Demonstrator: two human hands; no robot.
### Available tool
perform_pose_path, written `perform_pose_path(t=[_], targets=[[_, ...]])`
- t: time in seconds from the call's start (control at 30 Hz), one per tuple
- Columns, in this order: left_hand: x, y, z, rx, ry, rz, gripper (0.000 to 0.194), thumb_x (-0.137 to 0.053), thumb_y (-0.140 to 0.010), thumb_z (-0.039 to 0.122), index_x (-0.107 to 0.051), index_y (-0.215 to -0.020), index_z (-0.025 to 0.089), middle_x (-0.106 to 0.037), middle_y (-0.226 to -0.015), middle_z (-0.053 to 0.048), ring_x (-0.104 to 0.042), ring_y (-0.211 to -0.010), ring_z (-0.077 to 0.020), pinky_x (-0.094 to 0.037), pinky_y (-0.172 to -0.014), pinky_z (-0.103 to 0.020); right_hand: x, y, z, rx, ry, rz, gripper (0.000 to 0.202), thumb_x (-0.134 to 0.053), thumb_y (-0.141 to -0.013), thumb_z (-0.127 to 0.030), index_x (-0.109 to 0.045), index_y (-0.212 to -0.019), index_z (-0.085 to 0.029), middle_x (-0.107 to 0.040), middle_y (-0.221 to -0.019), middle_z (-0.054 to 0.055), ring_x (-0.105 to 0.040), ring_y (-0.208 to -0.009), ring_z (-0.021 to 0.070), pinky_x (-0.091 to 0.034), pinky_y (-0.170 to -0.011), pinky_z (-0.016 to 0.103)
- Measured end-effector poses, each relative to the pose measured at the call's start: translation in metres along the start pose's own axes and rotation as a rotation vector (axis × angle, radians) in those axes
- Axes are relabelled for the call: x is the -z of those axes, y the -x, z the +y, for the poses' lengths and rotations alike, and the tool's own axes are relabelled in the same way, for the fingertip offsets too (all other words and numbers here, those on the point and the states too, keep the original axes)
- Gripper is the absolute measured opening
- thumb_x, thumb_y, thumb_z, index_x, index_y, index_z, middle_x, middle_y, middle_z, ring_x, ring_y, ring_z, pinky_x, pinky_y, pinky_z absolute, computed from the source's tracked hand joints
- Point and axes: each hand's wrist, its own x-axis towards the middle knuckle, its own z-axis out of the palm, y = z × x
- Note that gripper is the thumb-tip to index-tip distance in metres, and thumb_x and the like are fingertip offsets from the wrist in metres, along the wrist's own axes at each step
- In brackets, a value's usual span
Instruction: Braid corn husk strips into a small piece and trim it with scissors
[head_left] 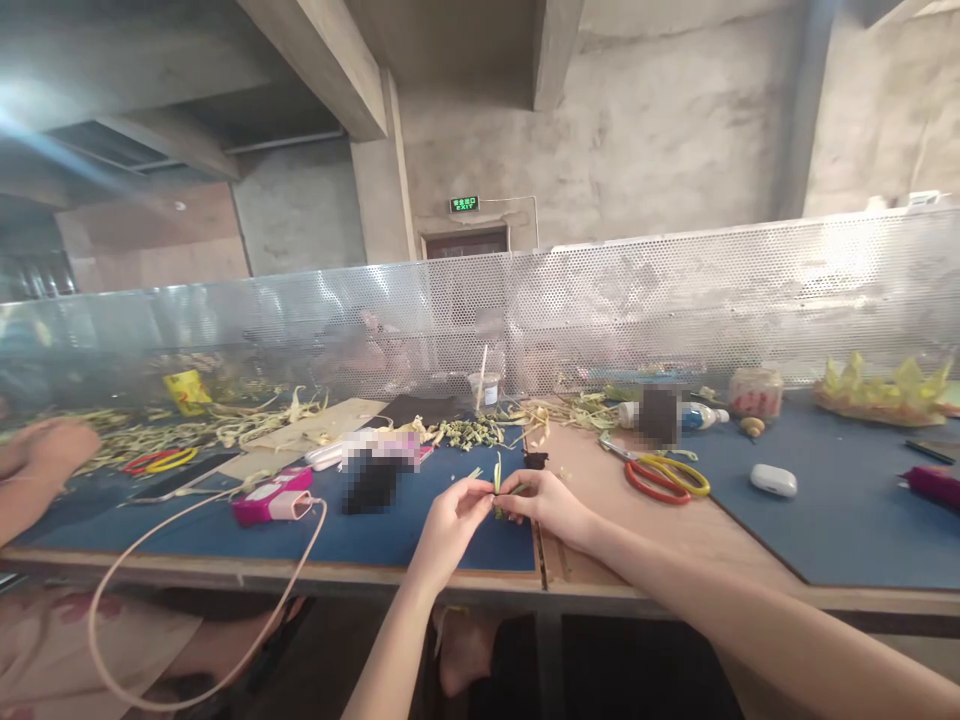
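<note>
Green strip [498,470]: seen standing nearly upright between the fingertips, above the near part of the bench [720,540]. Was pinched by the left hand [456,515] from one side with thumb and forefinger, and by the right hand [553,505] just beside from the other, with fingertips almost meeting. Glimpsed a bit more green under the right fingers; could not tell whether joined to the strip.

Reckoned clock directions from the hands, with twelve straight ahead; noted a small dark object [535,460] near at one, and a pile of small green pieces [470,433] near, between eleven and twelve. Spotted a clear cup with a straw [487,390] farther out at twelve, near a perforated metal panel [652,300].

Counted toward three: scissors with orange and yellow handles [646,467], then a white rounded case [774,480] on a blue mat [840,540]. Made out a bottle [697,415], a jar with red marks [755,393] and pointed yellow-green shapes [885,385] around two.

Saw toward nine a pink box [255,495] touching a pale charger [291,505], with a cable [91,620] looping down past the bench edge at eight. Picked out at ten a second pair of scissors [157,463], a dark flat device [184,478] and a yellow cup [187,392]. Noticed another person's forearm [45,455] between nine and ten.
</note>
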Motion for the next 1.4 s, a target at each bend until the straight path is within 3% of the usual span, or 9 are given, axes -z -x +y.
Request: perform_pose_path(t=[0.13,0.37,0.53,0.63,0.7,0.9,1.07,1.2,1.4], targets=[[-0.002,0.002,0.005,0.008,0.017,-0.076,0.024,-0.062,-0.074,0.03,-0.061,-0.095,0.018,-0.066,-0.096,-0.006,-0.064,-0.089,-0.0205,-0.048,-0.08,-0.03,0.0,0.0,0.0,0.008,-0.026,0.002,0.029,-0.072,-0.064,-0.04,-0.063,-0.075,-0.015,-0.058,-0.058,-0.002,-0.052,-0.052,0.0102,-0.041,-0.057,0.025],[0.0,-0.003,-0.002,-0.07,-0.187,-0.01,0.033,-0.052,-0.081,0.036,-0.053,-0.109,0.019,-0.065,-0.1,-0.008,-0.066,-0.085,-0.0202,-0.05,-0.077,-0.031,0.001,-0.002,-0.001,0.016,-0.056,0.012,0.031,-0.07,-0.065,-0.042,-0.063,-0.074,-0.014,-0.06,-0.065,0.001,-0.054,-0.056,0.0107,-0.044,-0.06,0.027],[0.079,-0.021,-0.024,-0.251,-0.992,0.363,0.042,-0.038,-0.08,0.01,-0.038,-0.123,0.012,-0.059,-0.114,-0.014,-0.053,-0.11,-0.0235,-0.037,-0.098,-0.038,0.006,-0.006,0.003,-0.003,-0.05,0.126,0.032,-0.067,-0.067,-0.044,-0.06,-0.075,-0.014,-0.055,-0.062,-0.002,-0.052,-0.054,0.0095,-0.043,-0.056,0.024],[0.132,-0.025,-0.036,-0.17,-1.104,0.373,0.043,-0.036,-0.066,-0.003,-0.048,-0.106,0.007,-0.062,-0.105,-0.019,-0.052,-0.11,-0.0295,-0.035,-0.097,-0.044,0.006,-0.009,0.007,-0.02,-0.04,0.135,0.033,-0.068,-0.066,-0.045,-0.06,-0.074,-0.015,-0.055,-0.059,-0.002,-0.05,-0.051,0.009,-0.042,-0.053,0.024],[0.15,-0.025,-0.041,-0.119,-1.153,0.333,0.04,-0.036,-0.059,-0.006,-0.053,-0.091,0.011,-0.068,-0.089,-0.016,-0.059,-0.099,-0.0302,-0.036,-0.095,-0.047,0.006,-0.01,0.009,-0.027,-0.034,0.131,0.033,-0.068,-0.065,-0.046,-0.059,-0.072,-0.015,-0.055,-0.058,-0.002,-0.049,-0.05,0.0087,-0.041,-0.051,0.024],[0.148,-0.023,-0.048,-0.074,-1.198,0.311,0.036,-0.035,-0.061,-0.005,-0.053,-0.085,0.014,-0.068,-0.095,-0.015,-0.061,-0.097,-0.0247,-0.031,-0.1,-0.04,0.007,-0.01,0.01,-0.041,-0.021,0.128,0.034,-0.067,-0.068,-0.046,-0.058,-0.076,-0.015,-0.054,-0.058,-0.002,-0.049,-0.049,0.0081,-0.041,-0.051,0.023],[0.152,-0.036,-0.04,-0.01,-1.144,0.37,0.032,-0.03,-0.078,0.012,-0.05,-0.103,0.012,-0.064,-0.111,-0.015,-0.055,-0.109,-0.0252,-0.041,-0.091,-0.036,0.006,-0.009,0.01,-0.048,-0.02,0.116,0.032,-0.066,-0.068,-0.045,-0.057,-0.075,-0.015,-0.053,-0.058,-0.003,-0.048,-0.048,0.0075,-0.04,-0.049,0.022],[0.158,-0.049,-0.027,0.063,-1.082,0.312,0.038,-0.022,-0.085,0.027,-0.058,-0.087,0.018,-0.072,-0.092,-0.007,-0.063,-0.096,-0.0253,-0.046,-0.082,-0.035,0.005,-0.011,0.013,-0.051,-0.026,0.106,0.031,-0.065,-0.07,-0.044,-0.057,-0.076,-0.015,-0.053,-0.059,-0.003,-0.047,-0.048,0.0073,-0.041,-0.049,0.022],[0.155,-0.052,-0.025,0.046,-1.03,0.231,0.048,-0.019,-0.086,0.029,-0.062,-0.067,0.022,-0.073,-0.087,-0.004,-0.062,-0.097,-0.0232,-0.026,-0.105,-0.036,0.006,-0.011,0.016,-0.055,-0.013,0.098,0.03,-0.065,-0.071,-0.044,-0.057,-0.076,-0.015,-0.053,-0.059,-0.003,-0.049,-0.049,0.0077,-0.041,-0.05,0.022]])
